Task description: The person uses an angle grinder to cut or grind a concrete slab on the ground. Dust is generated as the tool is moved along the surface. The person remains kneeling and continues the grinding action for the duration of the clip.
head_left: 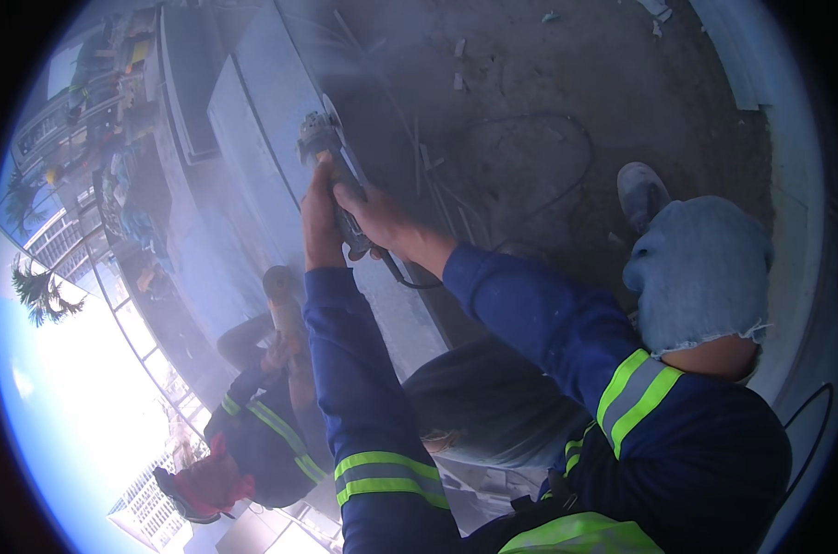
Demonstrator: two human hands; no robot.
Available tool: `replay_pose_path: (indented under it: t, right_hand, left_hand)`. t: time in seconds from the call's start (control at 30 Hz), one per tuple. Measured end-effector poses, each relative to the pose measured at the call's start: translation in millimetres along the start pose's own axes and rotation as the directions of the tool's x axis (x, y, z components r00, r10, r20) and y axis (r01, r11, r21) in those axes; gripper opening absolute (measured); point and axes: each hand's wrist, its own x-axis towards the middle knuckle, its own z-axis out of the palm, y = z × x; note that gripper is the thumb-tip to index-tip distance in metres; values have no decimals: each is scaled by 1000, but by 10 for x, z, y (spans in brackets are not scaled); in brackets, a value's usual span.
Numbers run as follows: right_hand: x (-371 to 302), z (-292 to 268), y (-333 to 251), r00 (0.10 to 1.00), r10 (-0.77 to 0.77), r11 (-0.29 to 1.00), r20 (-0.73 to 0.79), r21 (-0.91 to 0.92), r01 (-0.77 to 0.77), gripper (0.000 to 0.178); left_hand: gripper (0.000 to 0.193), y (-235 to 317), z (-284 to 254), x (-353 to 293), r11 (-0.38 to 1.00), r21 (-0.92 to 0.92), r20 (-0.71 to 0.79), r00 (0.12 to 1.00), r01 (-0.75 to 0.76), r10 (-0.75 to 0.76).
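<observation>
An angle grinder (347,175) is held in both my hands, its head and disc pointing away from me against the long edge of a pale flat board (253,88). My left hand (320,205) is wrapped round it near the head. Closed on the grinder's body from the other side is my right hand (379,214). A dark power cord (405,279) leaves the tool's rear end and bends to the right. The disc's exact contact with the board is blurred by dust.
Left of my arms a co-worker (262,429) in a dark striped jacket leans in, close to a cylindrical object (278,284). Dusty ground (520,102) with scattered scraps and a looped cable (585,152) lies right. Railings (123,319) stand at the far left.
</observation>
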Motion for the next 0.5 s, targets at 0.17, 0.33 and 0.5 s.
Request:
replay_pose_path:
  t: [0.17,0.33,0.5]
  right_hand:
    - [61,9,8,1000,2,1000,-16,-19,-2,59]
    - [178,1,60,999,-36,999,-7,-8,36,63]
    - [245,-1,61,1000,-22,1000,1,-11,22,64]
  left_hand:
    - [65,16,-14,25,1000,-17,26,999,-21,21]
    - [64,3,-39,109,1000,-4,9,1000,-14,14]
    - [65,-8,-43,173,999,-43,51,999,-17,19]
